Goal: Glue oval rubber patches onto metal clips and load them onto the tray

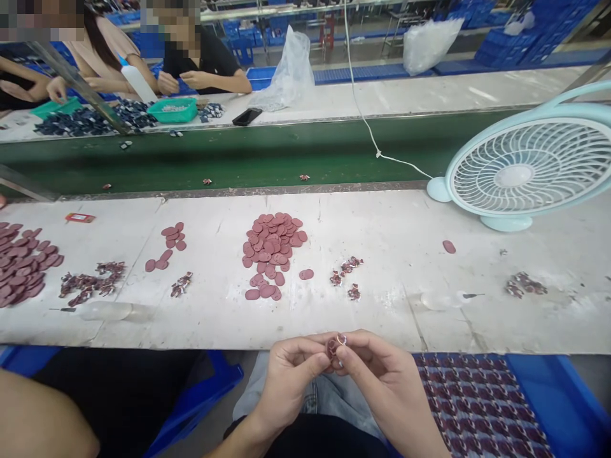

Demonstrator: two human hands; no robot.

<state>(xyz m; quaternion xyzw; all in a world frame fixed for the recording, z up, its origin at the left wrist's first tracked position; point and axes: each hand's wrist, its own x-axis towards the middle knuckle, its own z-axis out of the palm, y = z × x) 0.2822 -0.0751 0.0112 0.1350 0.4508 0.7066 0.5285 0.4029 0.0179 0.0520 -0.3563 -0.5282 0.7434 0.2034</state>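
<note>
my one head-worn view faces forward and down, close above left hand (292, 380) and right hand (389, 380), across the surface (382, 219).

Held piece (332, 347) dark maroon; oval pieces (272, 245) dusky red; fan (513, 176) pale blue; belt (267, 156) green.

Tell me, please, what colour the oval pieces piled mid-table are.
The oval pieces are dusty reddish-pink, showing best in the head view.
</note>
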